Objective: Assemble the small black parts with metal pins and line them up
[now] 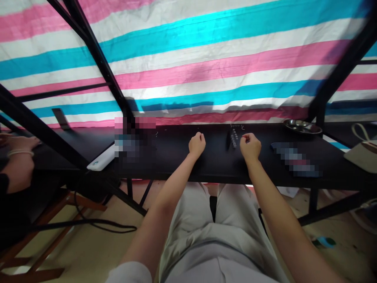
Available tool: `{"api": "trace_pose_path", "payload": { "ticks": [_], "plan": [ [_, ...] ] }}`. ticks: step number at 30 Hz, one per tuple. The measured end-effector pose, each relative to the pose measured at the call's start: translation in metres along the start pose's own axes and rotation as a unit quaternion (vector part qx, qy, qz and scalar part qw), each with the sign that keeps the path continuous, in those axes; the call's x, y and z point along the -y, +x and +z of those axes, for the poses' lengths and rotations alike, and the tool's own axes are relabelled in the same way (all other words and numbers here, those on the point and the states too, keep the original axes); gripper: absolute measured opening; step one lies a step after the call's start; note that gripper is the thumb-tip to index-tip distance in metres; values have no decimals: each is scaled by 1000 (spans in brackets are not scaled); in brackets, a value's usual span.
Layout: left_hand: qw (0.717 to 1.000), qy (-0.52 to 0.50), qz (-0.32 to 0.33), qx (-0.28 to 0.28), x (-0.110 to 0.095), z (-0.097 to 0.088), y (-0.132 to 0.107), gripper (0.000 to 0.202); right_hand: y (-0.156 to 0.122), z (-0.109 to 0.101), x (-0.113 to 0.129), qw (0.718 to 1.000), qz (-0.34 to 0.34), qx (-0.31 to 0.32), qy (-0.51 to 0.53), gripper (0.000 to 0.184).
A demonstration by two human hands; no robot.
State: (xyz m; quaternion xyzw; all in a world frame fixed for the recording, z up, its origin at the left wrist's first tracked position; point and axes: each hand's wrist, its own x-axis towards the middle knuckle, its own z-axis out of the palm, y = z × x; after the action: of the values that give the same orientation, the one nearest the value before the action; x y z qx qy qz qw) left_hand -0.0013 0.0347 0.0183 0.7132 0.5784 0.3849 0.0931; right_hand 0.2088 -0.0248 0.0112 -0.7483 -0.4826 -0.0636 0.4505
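Note:
My left hand is curled closed above the black tabletop, its thumb and fingers together; anything in it is too small or hidden to make out. To the right, my right hand is closed in a pinch, and I cannot tell what it holds. Between the two hands, nearer the right one, lies a short row of clear beads. Close beside the beads is a small dark elongated object. Tiny pale pieces are scattered just behind them, their kind unclear.
A round metal dish sits at the back right. Blurred-out flat item lies right of my right hand. A white device rests at left, near black frame posts. A beige bag and another person's hand are at the sides.

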Motion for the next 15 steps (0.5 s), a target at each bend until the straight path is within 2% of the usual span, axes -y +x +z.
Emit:
{"api": "trace_pose_path", "payload": {
  "ticks": [5,9,12,15],
  "plan": [
    [995,-96,-12,-34,1,0,-15,30,-4,0,2,998,-61,-14,25,26],
    [991,-130,9,-23,2,-1,-20,33,-15,3,9,984,-166,45,51,28],
    [988,-151,36,4,2,1,-21,36,-25,9,18,952,-281,109,55,27],
    [978,-193,56,57,0,4,-22,41,-33,17,26,906,-395,150,21,30]
  ]
}}
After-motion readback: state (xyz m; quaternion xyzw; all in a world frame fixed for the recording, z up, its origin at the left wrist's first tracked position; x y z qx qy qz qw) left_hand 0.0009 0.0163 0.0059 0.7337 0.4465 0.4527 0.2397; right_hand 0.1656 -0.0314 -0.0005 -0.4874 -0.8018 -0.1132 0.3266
